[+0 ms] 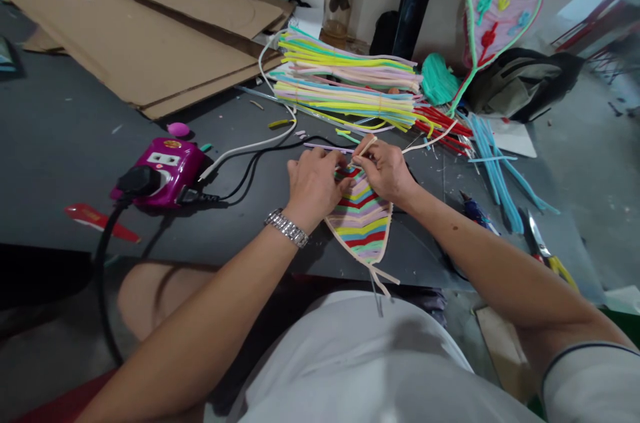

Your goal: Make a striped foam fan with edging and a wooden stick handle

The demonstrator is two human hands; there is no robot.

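Observation:
A leaf-shaped panel (363,226) of striped pipe cleaners, edged in pale peach, lies at the table's front edge with its pointed end toward me. Loose peach ends hang from that tip. My left hand (317,183), with a metal watch on the wrist, is closed on the panel's far left edge, thumb over the stripes. At the panel's far end, my right hand (385,169) pinches a pale peach pipe cleaner (369,145), whose end sticks up between the fingers. The fingertips of both hands nearly meet there and partly hide the panel's far edge.
Bundles of coloured pipe cleaners (345,86) lie beyond my hands. Left are a purple power strip (167,173) with cables and cardboard sheets (150,29). On the right are blue pipe cleaners (500,176), a glue gun (477,213), scissors (545,246) and a finished pink fan-shaped piece (500,16).

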